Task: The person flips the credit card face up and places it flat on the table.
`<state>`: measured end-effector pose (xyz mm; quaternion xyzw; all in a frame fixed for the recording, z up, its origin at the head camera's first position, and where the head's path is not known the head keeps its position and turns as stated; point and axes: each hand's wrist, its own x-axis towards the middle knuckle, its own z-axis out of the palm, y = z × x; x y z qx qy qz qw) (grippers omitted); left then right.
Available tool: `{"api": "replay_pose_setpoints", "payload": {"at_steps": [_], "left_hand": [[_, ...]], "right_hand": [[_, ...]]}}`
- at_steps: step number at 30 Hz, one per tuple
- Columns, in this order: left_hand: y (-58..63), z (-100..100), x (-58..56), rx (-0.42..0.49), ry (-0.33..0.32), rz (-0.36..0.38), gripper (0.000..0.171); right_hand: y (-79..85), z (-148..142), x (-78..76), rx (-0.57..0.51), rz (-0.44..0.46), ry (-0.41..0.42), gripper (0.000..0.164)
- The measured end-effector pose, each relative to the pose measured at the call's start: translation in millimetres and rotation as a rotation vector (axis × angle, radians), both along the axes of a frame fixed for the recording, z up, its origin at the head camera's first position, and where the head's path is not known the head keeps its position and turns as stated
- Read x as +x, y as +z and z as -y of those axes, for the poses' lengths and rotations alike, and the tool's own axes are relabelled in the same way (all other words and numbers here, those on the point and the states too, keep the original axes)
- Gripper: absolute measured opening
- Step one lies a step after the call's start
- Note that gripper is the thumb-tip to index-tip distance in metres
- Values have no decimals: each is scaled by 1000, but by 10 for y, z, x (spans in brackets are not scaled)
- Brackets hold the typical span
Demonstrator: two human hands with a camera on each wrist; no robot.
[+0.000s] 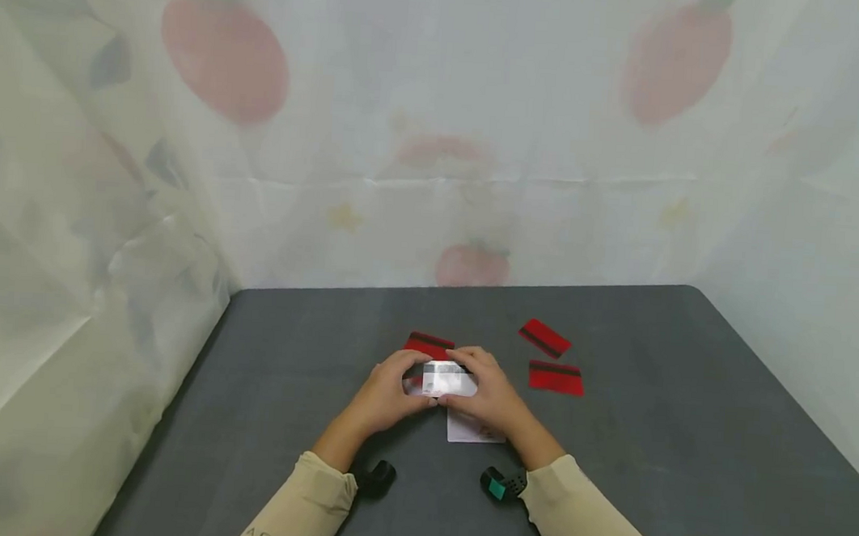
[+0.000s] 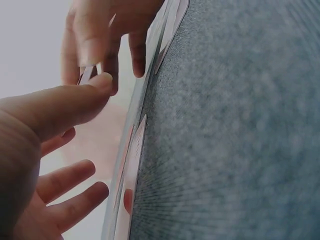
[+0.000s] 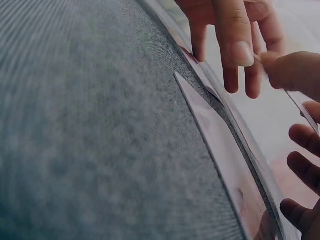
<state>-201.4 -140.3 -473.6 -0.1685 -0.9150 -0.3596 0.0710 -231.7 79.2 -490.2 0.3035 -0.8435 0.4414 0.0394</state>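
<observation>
Near the middle of the table, my left hand (image 1: 386, 391) and right hand (image 1: 494, 394) together hold a white card (image 1: 447, 380) with a dark stripe, raised off the surface. Thumbs and fingers pinch it from both sides. In the wrist views the card (image 2: 88, 75) shows almost edge-on, and the two thumbs come close together. A pale card (image 1: 470, 429) lies flat beneath my right hand, partly covered. Behind my left fingers lies a red card (image 1: 429, 343) with a black stripe. Another card (image 1: 412, 385) is mostly hidden by my left hand.
Two more red striped cards (image 1: 545, 338) (image 1: 556, 378) lie apart from each other, right of my right hand. The dark grey table (image 1: 309, 334) is bordered by a white fruit-patterned curtain (image 1: 379, 111) at the back and sides.
</observation>
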Motion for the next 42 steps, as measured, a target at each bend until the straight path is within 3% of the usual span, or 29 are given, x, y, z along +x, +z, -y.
{"api": "replay_pose_setpoints", "payload": {"at_steps": [7,14,19,30,37,42], "left_hand": [[-34,-1,-10,-2,11,29,62],[19,-33,-6,42,-33,5,62],[31,-71,19,35,-65,14,63],[-10,-131,14,10,-69,-66,65],[-9,-142,3,15,-69,-43,78],[-6,-124,-1,-1,-59,-29,79]], "right_hand": [[21,5,40,116,-49,1,65],[10,17,19,141,-199,-1,62],[-14,42,17,151,-255,13,60],[-24,30,38,163,-308,-46,59],[-6,46,63,133,-255,-130,60],[37,74,79,21,-188,-104,65]]}}
